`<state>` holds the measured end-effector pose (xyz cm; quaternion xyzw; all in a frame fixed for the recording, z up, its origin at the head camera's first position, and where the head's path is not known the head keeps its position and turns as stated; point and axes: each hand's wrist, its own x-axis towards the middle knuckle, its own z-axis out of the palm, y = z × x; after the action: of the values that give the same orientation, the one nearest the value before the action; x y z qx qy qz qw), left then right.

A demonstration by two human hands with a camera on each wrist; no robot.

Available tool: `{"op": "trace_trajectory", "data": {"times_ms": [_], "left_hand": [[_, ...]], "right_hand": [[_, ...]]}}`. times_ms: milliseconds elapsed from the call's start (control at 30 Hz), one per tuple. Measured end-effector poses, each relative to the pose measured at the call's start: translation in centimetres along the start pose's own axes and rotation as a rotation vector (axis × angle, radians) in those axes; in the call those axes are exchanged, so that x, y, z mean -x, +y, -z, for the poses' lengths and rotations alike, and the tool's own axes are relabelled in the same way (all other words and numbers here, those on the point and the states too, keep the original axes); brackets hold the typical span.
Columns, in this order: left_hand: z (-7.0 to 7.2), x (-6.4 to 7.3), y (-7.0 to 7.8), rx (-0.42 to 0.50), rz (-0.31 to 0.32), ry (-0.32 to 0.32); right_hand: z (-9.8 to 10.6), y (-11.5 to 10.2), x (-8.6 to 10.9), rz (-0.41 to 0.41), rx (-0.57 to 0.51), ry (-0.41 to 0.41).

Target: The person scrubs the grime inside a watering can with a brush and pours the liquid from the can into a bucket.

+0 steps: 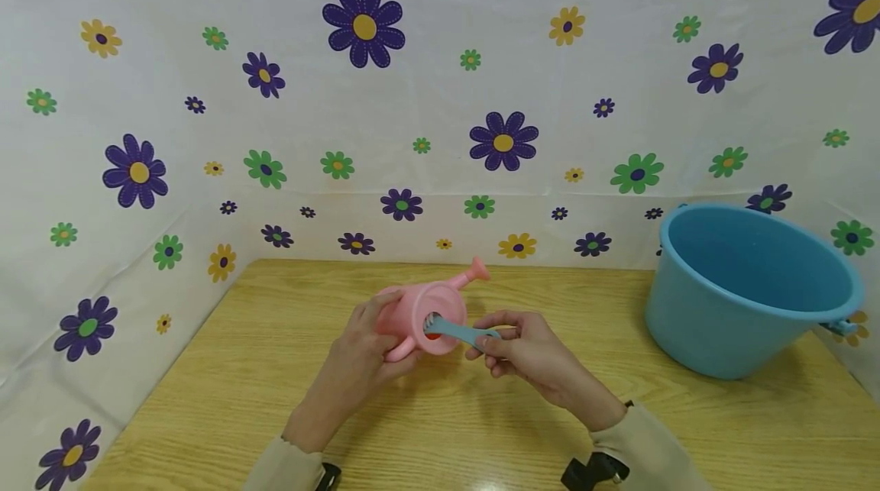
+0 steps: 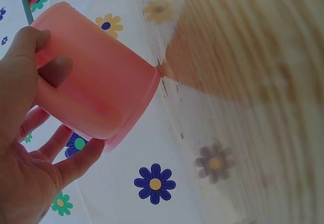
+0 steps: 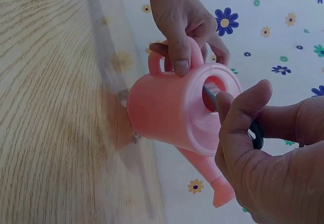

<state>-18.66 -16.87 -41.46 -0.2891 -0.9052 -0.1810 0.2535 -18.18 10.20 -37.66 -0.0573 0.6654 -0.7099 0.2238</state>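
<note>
A pink toy watering can (image 1: 406, 314) is tilted on the wooden table, its round opening turned toward the right hand and its spout pointing to the back right. My left hand (image 1: 357, 353) grips the can by its handle and side, as the left wrist view shows with the fingers around the pink body (image 2: 101, 72). In my right hand (image 1: 532, 353) I pinch the handle of a blue-grey brush (image 1: 459, 331). Its white bristles (image 3: 213, 89) reach into the can's opening in the right wrist view. Something red shows inside the opening.
A large light-blue bucket (image 1: 715, 315) stands on the right of the wooden table (image 1: 275, 384). Behind and at the left hangs a white cloth (image 1: 426, 94) printed with purple, green and yellow flowers.
</note>
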Motion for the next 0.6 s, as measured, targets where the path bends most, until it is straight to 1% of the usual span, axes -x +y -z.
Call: {"op": "trace_trajectory", "data": {"times_ms": [167, 467, 600], "left_hand": [[0.0, 0.0, 0.0, -0.002, -0.008, 0.004], [-0.1, 0.0, 0.1, -0.020, -0.024, 0.009], [-0.1, 0.0, 0.1, -0.024, -0.018, 0.005]], "right_hand": [[-0.2, 0.1, -0.2, 0.003, 0.027, 0.004], [-0.8, 0.2, -0.5, 0.035, 0.075, 0.044], [-1.3, 0.1, -0.8, 0.042, 0.095, 0.060]]}}
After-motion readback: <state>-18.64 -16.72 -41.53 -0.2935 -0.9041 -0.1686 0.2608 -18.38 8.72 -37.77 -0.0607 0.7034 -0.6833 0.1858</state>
